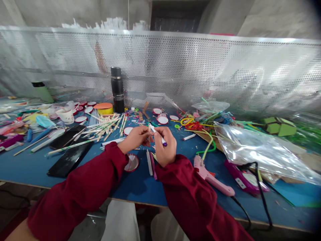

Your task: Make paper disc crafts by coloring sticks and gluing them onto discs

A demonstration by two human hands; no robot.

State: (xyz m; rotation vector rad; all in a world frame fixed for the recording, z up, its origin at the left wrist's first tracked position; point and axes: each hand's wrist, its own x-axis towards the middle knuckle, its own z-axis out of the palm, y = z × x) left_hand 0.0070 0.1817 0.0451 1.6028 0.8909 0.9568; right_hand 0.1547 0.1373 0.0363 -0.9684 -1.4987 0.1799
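Above the middle of the blue table, my right hand (165, 149) is closed around a white marker (159, 135) with a dark purple end, its other end pointing toward my left fingers. My left hand (136, 137) has its fingertips pinched together close to the marker's tip. A small pale piece shows between the fingertips, too small to name. Below my hands lie a white pen-like stick (149, 163) and a purple one (153, 166). Beside my left wrist is a round white disc with a red rim (131, 163).
A pink glue gun (213, 179) with a black cord lies right, near a clear plastic sheet (260, 150) and a purple device (247, 177). Left are dark phones (70, 159), paper straws and sticks (107, 125), and a white cup (65, 115). A black bottle (117, 90) stands behind.
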